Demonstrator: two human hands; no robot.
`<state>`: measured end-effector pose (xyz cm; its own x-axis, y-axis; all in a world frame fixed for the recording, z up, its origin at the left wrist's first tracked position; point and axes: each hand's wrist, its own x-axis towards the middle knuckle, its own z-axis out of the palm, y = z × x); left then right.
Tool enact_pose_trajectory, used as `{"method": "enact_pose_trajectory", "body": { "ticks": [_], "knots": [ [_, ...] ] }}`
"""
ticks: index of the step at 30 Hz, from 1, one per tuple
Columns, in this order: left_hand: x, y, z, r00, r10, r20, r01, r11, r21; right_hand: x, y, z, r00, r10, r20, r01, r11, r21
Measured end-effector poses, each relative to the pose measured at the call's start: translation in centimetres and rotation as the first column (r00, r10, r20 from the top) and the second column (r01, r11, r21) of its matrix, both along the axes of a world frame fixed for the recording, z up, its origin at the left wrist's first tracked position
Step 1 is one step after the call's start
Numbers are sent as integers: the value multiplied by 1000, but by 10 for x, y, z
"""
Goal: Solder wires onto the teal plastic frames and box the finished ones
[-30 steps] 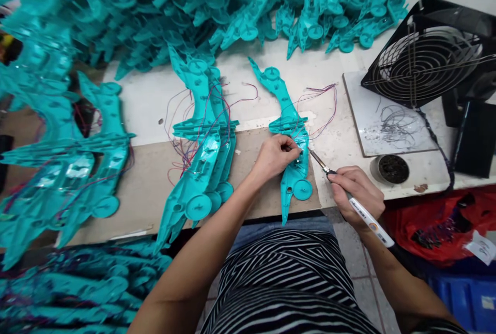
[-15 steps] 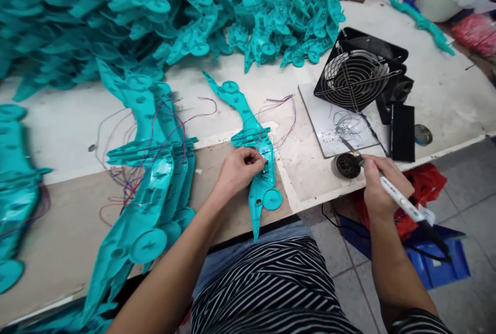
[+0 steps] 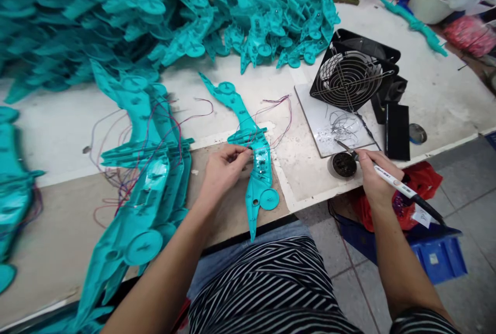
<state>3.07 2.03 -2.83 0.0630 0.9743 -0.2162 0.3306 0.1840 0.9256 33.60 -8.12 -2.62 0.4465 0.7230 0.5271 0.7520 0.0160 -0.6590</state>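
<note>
— What is the left hand [image 3: 221, 168] on?

— A teal plastic shell [image 3: 251, 150], long and curved like a blade, lying open side up near the table's [image 3: 62, 127] front edge, partly on a brown board [image 3: 58, 230]. Its narrow tip points toward the far edge; the wide end, with a round disc and a pointed tail, reaches just over the front edge. The fingers pinch something small at the shell's middle, beside a little circuit board [image 3: 261, 161] set into it — what exactly they pinch is too small to tell.

— Any wiring?

— Thin red and purple wires [image 3: 279, 111] loop out from the middle onto the white tabletop.

— And the right hand [image 3: 372, 176]?

— Its grip is clenched around a white soldering iron [image 3: 391, 181], held like a pen. The tip sits at a small round tin [image 3: 344, 164] near the front edge, to the right of the shell.

— What else is close by?

— A stack of similar wired shells [image 3: 151, 168] lies left of the left hand, a big heap [image 3: 155, 8] fills the far side, and a black fan [image 3: 352, 78] stands behind the tin.
</note>
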Motion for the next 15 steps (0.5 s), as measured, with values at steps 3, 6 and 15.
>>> {"method": "enact_pose_trajectory", "body": {
  "ticks": [3, 6, 15],
  "knots": [
    [-4, -4, 4, 994, 73, -78, -59, 985, 161, 1, 0, -1, 995, -39, -91, 38, 999, -18],
    [-8, -8, 12, 981, 125, -145, -83, 961, 263, 2, 0, -4, 987, -64, -149, 58, 997, -42],
    [-13, -4, 24, 963, 171, 208, -195, 976, 101, 12, -3, -13, 976, -123, -179, 110, 991, -77]
  ]
}}
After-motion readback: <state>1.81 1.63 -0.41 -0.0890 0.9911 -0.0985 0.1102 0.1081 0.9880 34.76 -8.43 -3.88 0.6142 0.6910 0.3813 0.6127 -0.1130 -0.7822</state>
